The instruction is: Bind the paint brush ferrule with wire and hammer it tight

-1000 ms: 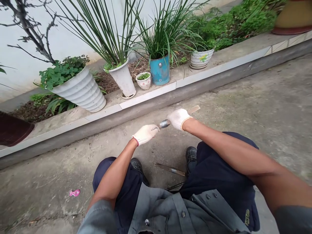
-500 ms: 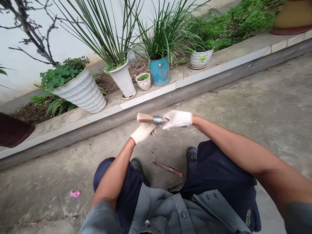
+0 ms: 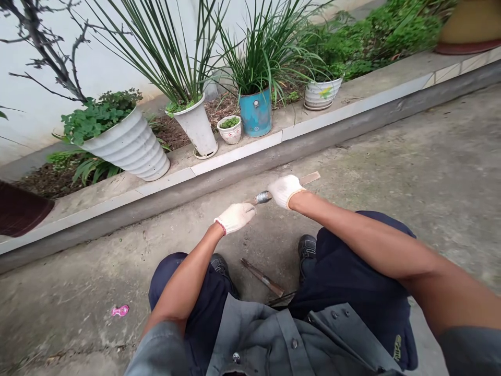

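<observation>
A wooden stick [image 3: 311, 178] with silver wire [image 3: 262, 197] wound round its middle spans my two gloved hands above the concrete. My right hand [image 3: 284, 190], in a white knit glove, is closed round it just right of the wire, and a flat wooden end juts out beyond. Closed at the left end, my left hand [image 3: 236, 217] wears a matching glove; its fingers partly hide that end. On the ground between my shoes lies a second, darker wooden piece [image 3: 263, 278], bound in the middle, its ends looking forked.
A low tiled ledge [image 3: 235, 163] runs across in front, bearing a ribbed white pot [image 3: 135, 149], a tall white pot [image 3: 198, 130], a small pot [image 3: 230, 133] and a blue bucket [image 3: 256, 116] with plants. A pink object [image 3: 120, 311] lies on the ground at left.
The stick's wooden end that stuck out left is no longer there; an end now juts out right of my right hand. My left hand has moved slightly right. The piece on the ground lies differently.
</observation>
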Demonstrator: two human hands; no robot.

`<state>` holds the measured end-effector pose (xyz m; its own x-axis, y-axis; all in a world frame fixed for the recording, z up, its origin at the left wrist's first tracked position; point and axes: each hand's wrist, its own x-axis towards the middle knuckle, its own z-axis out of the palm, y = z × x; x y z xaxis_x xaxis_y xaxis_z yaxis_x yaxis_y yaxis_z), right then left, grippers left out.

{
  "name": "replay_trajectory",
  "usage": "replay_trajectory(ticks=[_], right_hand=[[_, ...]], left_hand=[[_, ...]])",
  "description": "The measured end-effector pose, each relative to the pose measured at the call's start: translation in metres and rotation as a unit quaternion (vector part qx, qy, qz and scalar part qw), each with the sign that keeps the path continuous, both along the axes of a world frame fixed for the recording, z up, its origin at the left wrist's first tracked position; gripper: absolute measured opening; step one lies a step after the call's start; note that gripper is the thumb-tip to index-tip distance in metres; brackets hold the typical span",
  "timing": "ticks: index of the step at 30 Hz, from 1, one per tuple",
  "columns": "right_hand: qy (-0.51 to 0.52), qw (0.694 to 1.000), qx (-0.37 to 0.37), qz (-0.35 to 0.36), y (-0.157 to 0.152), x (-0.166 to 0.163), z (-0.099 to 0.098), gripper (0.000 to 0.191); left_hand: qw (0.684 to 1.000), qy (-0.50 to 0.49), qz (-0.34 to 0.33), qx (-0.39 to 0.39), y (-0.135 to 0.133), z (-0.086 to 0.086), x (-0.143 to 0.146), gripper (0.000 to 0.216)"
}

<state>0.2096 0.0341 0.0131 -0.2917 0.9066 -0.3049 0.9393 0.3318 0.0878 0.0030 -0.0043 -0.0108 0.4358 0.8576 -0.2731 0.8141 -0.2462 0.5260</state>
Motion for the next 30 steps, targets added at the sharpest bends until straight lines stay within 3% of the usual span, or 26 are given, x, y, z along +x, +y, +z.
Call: replay_trajectory(ticks=[4,8,10,14,17,20,25,30], right_hand=[[-0.026,0.99,-0.085,0.113,-0.007,0.005,-0.001,0.032],[0.068,0.949,-0.221,0.215,-0.002,0.024,0.002,0.021],[0.112,0.936,-0.243,0.229,0.002,0.034,0.007,0.018],[0.237,0.932,-0.203,0.182,0.006,0.045,0.021,0.024],[0.337,0.921,-0.172,0.09,0.004,0.039,0.028,0.028],[0.382,0.916,-0.122,0.003,0.005,0.027,0.029,0.028],[0.217,0.974,0.009,-0.058,0.013,0.013,0.017,0.036],[0.094,0.992,0.075,-0.047,0.012,0.011,0.004,0.028]], left_hand=[[1.0,-0.004,-0.001,0.013,0.0,0.01,-0.003,0.024],[1.0,-0.022,-0.007,0.009,0.0,0.014,-0.005,0.029],[0.999,-0.05,-0.014,-0.007,0.001,0.015,-0.006,0.032],[0.988,-0.156,-0.002,-0.013,0.004,0.022,-0.01,0.03],[0.969,-0.237,0.06,-0.036,0.006,0.029,-0.011,0.03],[0.962,-0.252,0.093,-0.049,0.004,0.028,-0.007,0.031],[0.976,-0.196,0.055,-0.079,-0.001,0.013,0.001,0.034],[0.994,-0.096,0.029,-0.038,0.002,0.01,-0.002,0.034]])
